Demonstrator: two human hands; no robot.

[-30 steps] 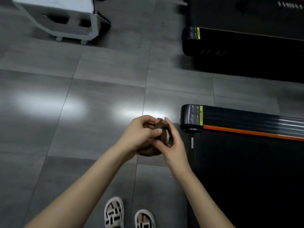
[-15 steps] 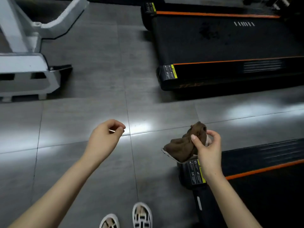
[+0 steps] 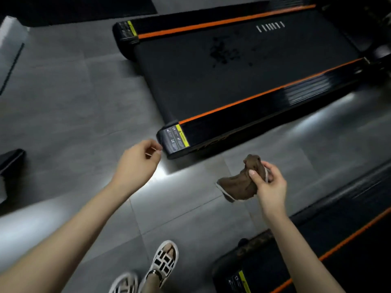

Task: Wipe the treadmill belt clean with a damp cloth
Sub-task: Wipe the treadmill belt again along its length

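A black treadmill belt lies ahead between orange-striped side rails, with a patch of dark specks on it. My right hand pinches a crumpled brown cloth in the air above the floor, short of that treadmill's near rear corner. My left hand hovers just left of the same corner with its fingers loosely curled and nothing visible in them.
A second treadmill with an orange stripe runs along the bottom right, under my right forearm. My sandalled feet stand on the grey tile floor. A dark machine base sits at the left edge.
A second ago both hands worked the cloth together; now they are apart and only the right holds it. The view has swung to the farther treadmill, which is now closer.
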